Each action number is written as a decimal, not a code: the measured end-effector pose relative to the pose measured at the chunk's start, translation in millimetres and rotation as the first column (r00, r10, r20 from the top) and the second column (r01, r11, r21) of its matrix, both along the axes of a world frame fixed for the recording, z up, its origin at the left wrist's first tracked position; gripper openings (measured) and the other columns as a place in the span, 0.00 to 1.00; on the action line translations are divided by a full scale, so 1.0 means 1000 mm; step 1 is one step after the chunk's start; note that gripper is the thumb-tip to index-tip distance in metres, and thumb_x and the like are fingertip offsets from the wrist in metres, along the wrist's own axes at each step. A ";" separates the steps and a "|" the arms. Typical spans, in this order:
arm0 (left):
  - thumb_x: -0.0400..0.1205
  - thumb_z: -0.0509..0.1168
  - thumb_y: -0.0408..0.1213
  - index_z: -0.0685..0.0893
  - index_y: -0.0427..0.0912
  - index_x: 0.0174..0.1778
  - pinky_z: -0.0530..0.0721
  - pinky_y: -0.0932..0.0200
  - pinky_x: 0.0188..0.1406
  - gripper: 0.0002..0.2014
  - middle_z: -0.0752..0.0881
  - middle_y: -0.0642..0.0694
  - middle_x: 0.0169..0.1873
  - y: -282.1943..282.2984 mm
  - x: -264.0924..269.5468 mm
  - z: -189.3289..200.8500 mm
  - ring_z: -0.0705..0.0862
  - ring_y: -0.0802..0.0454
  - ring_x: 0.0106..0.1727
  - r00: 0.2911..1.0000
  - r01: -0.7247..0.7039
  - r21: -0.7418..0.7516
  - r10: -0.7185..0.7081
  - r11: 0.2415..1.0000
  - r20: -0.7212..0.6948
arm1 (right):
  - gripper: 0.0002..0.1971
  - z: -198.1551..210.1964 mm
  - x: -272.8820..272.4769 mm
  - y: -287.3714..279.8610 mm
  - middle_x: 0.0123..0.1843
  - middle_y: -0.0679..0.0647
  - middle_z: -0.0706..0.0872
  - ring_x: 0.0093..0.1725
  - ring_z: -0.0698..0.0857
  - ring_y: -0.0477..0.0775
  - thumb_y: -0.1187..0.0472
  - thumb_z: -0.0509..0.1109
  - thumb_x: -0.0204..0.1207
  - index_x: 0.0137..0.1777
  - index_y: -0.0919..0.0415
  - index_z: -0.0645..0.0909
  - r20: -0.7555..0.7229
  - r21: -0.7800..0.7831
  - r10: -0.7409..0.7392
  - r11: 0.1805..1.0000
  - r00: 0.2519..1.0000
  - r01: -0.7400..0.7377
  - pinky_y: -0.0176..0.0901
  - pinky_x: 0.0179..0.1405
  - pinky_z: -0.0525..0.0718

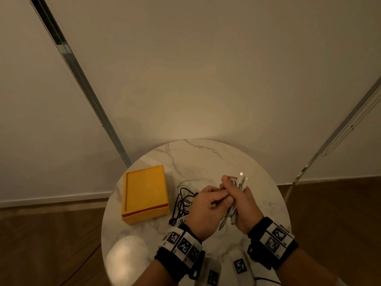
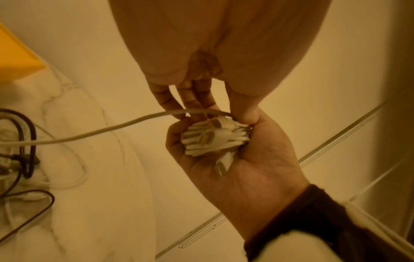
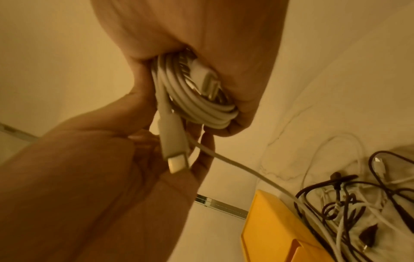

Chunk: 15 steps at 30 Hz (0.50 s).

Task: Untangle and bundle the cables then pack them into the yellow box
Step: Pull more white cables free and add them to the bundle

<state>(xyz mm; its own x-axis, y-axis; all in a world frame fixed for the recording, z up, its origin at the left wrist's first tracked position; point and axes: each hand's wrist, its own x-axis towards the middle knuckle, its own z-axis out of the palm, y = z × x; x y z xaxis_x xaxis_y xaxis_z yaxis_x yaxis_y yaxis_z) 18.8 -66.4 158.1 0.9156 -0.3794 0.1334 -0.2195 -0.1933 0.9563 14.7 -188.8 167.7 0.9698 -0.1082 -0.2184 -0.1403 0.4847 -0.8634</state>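
Note:
My right hand (image 1: 232, 187) grips a coiled white cable bundle (image 1: 240, 185) above the round marble table, with its connectors sticking up past the fingers. In the right wrist view the coil (image 3: 201, 101) sits in the palm and one white connector (image 3: 173, 147) hangs from it. My left hand (image 1: 217, 198) meets the right hand and pinches the loose white strand (image 2: 94, 133) at the bundle (image 2: 212, 137). That strand trails down to a tangle of black and white cables (image 1: 183, 203) on the table. The yellow box (image 1: 144, 193) lies flat left of the tangle.
The marble table (image 1: 206, 157) stands on a wooden floor against a pale wall. The tangle (image 3: 358, 198) lies beside the yellow box (image 3: 275, 230). Marker-tagged white objects (image 1: 240, 266) sit at the table's near edge. A metal rail (image 1: 82, 79) runs along the wall.

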 end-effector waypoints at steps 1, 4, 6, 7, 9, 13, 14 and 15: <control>0.85 0.65 0.41 0.91 0.52 0.58 0.85 0.53 0.52 0.11 0.86 0.46 0.43 -0.001 -0.001 0.000 0.83 0.53 0.48 1.000 0.025 0.021 -0.026 0.999 0.016 | 0.14 0.000 0.001 0.000 0.34 0.58 0.82 0.33 0.84 0.55 0.53 0.73 0.77 0.45 0.65 0.78 -0.022 0.009 -0.017 1.000 1.000 0.017 0.45 0.33 0.85; 0.84 0.62 0.48 0.90 0.54 0.59 0.85 0.54 0.50 0.14 0.88 0.53 0.44 0.000 -0.005 -0.003 0.85 0.58 0.46 0.997 -0.006 0.041 0.003 0.999 0.075 | 0.11 -0.003 0.004 -0.003 0.36 0.58 0.78 0.35 0.80 0.55 0.56 0.73 0.79 0.40 0.62 0.80 -0.058 0.030 -0.074 0.997 0.996 0.076 0.47 0.36 0.82; 0.82 0.65 0.49 0.91 0.54 0.58 0.85 0.57 0.56 0.13 0.87 0.56 0.51 0.001 -0.007 -0.009 0.85 0.61 0.54 0.992 -0.107 0.038 0.105 0.994 0.064 | 0.09 -0.002 0.006 -0.006 0.35 0.58 0.80 0.34 0.80 0.55 0.64 0.68 0.84 0.40 0.61 0.80 -0.069 0.075 -0.094 0.992 0.993 0.099 0.47 0.36 0.82; 0.81 0.66 0.51 0.92 0.56 0.56 0.82 0.61 0.60 0.13 0.85 0.57 0.53 0.003 -0.008 -0.013 0.82 0.62 0.58 0.982 -0.175 0.078 0.168 0.981 0.084 | 0.09 0.000 0.006 -0.008 0.34 0.58 0.80 0.34 0.81 0.55 0.67 0.66 0.85 0.42 0.61 0.80 -0.069 0.097 -0.092 0.990 0.993 0.098 0.47 0.36 0.83; 0.78 0.64 0.61 0.92 0.62 0.51 0.70 0.70 0.63 0.15 0.81 0.57 0.54 0.006 -0.010 -0.017 0.75 0.63 0.62 0.939 -0.325 0.192 0.293 0.926 0.179 | 0.08 0.002 0.007 -0.011 0.34 0.60 0.82 0.34 0.82 0.56 0.73 0.63 0.84 0.46 0.62 0.79 -0.047 0.118 -0.084 0.989 0.995 0.089 0.47 0.34 0.84; 0.83 0.64 0.60 0.92 0.51 0.42 0.80 0.59 0.40 0.19 0.85 0.54 0.32 0.007 -0.011 -0.001 0.81 0.57 0.38 0.966 -0.250 0.093 0.255 0.964 -0.039 | 0.13 -0.003 0.007 -0.011 0.37 0.59 0.81 0.35 0.82 0.56 0.81 0.59 0.77 0.48 0.65 0.79 0.031 0.078 -0.114 0.991 0.993 0.112 0.47 0.35 0.84; 0.84 0.65 0.57 0.92 0.48 0.40 0.79 0.58 0.33 0.18 0.85 0.51 0.27 0.007 -0.012 0.004 0.80 0.57 0.31 0.966 -0.210 0.045 0.215 0.977 -0.144 | 0.13 -0.005 0.006 -0.010 0.38 0.60 0.81 0.36 0.82 0.56 0.81 0.60 0.75 0.48 0.65 0.79 0.052 0.047 -0.117 0.992 0.992 0.115 0.48 0.36 0.83; 0.84 0.67 0.54 0.92 0.47 0.38 0.77 0.59 0.29 0.17 0.85 0.49 0.25 0.007 -0.012 0.008 0.79 0.58 0.27 0.960 -0.198 0.037 0.201 0.980 -0.193 | 0.12 -0.006 0.006 -0.009 0.38 0.60 0.81 0.38 0.81 0.56 0.79 0.62 0.71 0.47 0.65 0.79 0.069 0.021 -0.115 0.993 0.991 0.114 0.49 0.38 0.82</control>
